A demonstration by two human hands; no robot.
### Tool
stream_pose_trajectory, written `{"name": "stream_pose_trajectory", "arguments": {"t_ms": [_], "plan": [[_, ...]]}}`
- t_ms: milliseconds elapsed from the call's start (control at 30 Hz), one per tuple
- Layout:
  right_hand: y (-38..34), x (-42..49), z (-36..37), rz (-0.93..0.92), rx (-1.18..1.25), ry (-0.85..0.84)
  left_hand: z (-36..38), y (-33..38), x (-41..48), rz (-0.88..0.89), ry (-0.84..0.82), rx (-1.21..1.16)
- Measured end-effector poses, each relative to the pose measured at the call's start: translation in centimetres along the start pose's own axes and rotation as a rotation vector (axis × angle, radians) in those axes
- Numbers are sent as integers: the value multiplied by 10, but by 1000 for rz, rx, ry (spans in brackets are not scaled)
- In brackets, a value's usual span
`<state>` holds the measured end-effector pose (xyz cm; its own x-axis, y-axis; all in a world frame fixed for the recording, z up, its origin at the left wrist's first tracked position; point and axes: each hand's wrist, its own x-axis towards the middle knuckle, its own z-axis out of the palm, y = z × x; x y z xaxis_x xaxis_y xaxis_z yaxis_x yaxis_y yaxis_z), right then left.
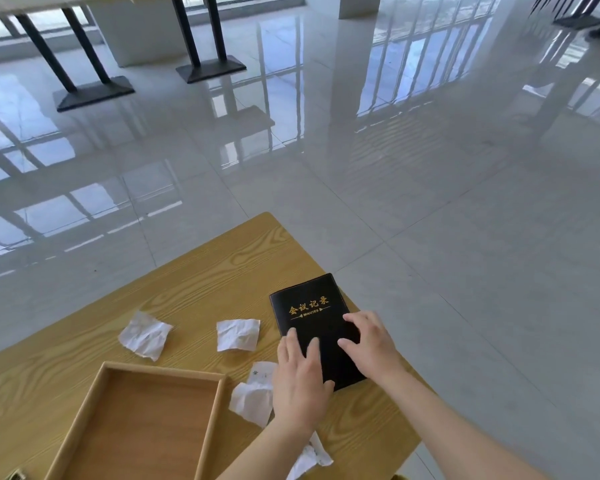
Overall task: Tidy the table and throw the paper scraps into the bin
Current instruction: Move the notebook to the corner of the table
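A black notebook (pixel 309 306) with gold lettering lies near the right edge of the wooden table (pixel 222 271). My left hand (pixel 300 379) and my right hand (pixel 371 344) both rest flat on its near half, fingers spread. Crumpled white paper scraps lie on the table: one (pixel 145 335) at the left, one (pixel 238 335) in the middle, one (pixel 253 396) beside my left hand, and one (pixel 312 457) partly hidden under my left forearm. No bin is in view.
An empty wooden tray (pixel 94 403) sits at the table's near left. The table's right edge runs just past the notebook. Beyond is a glossy tiled floor (pixel 430 168), with other tables' black pedestal legs (pixel 94 91) far away.
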<state>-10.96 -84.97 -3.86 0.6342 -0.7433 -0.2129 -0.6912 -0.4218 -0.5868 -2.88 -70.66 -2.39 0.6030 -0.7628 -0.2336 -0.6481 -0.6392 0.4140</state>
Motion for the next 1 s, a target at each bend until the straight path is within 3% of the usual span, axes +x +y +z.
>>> {"name": "stream_pose_trajectory", "arguments": {"t_ms": [133, 267, 400, 1000], "plan": [[4, -18, -5, -276, -247, 42, -1, -7, 6, 282, -8, 188], [13, -24, -2, -374, -348, -125, 1, -19, 10, 355, -63, 193], [17, -17, 0, -390, -383, -210, 4, -20, 12, 334, -63, 171], [-18, 68, 13, -449, -395, -227, -12, -27, 71, 194, -2, 144]]}}
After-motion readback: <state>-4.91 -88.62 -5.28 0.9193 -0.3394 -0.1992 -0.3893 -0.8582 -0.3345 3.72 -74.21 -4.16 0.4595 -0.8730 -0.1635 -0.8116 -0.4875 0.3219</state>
